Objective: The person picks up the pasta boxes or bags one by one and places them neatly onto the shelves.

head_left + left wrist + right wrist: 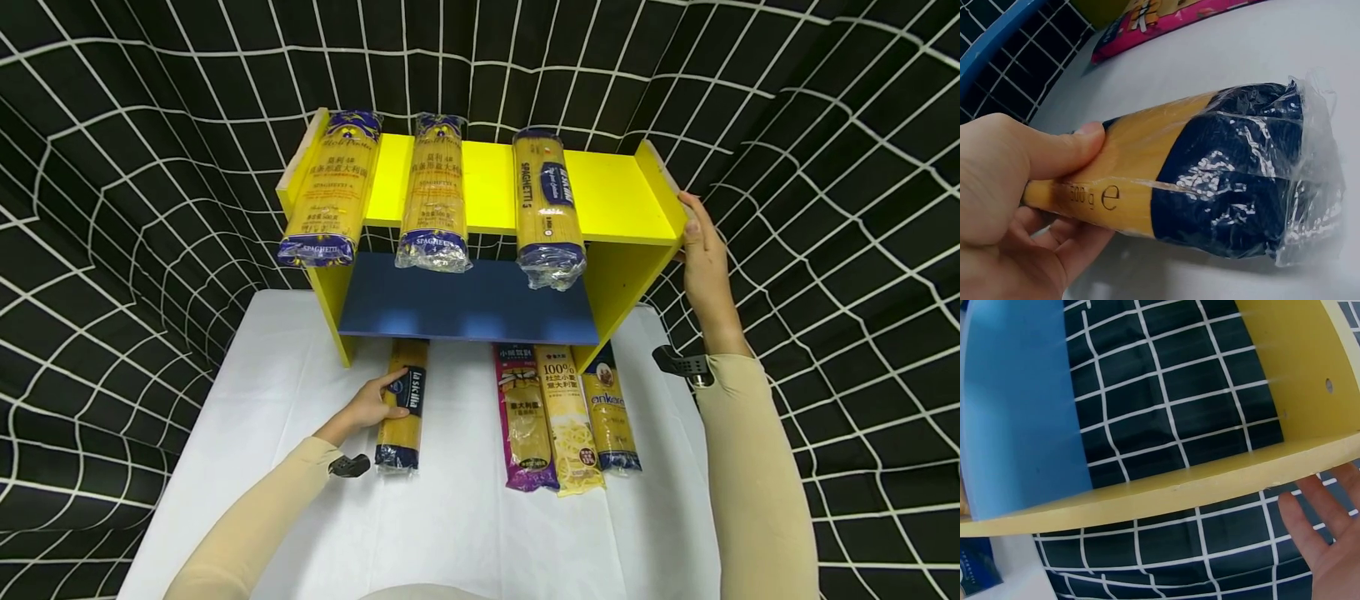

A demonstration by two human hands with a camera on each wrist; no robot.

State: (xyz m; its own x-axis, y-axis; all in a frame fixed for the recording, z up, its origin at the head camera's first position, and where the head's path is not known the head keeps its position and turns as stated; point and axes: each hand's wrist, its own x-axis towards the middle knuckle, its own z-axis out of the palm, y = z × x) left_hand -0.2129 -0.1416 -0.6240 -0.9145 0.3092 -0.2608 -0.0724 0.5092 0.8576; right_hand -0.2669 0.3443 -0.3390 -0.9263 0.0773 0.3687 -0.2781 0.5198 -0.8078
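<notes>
My left hand [369, 406] grips a pack of spaghetti [399, 436] with a dark blue label and ends, low at the left front of the shelf. In the left wrist view the thumb lies along one side of the pack [1229, 175] and the fingers wrap underneath; its crinkled clear end points away from the hand. My right hand [707, 271] rests against the outer face of the right side panel of a yellow shelf [611, 196]. The right wrist view has its extended fingers [1310, 515] at the panel's edge [1179, 487].
Three spaghetti packs, left [330, 187], middle [435, 192] and right [550, 192], lie on the top board. Below it is a blue board [465, 296]. Purple [527, 421], cream [572, 421] and blue-ended [613, 417] packs lie on the white table [465, 533].
</notes>
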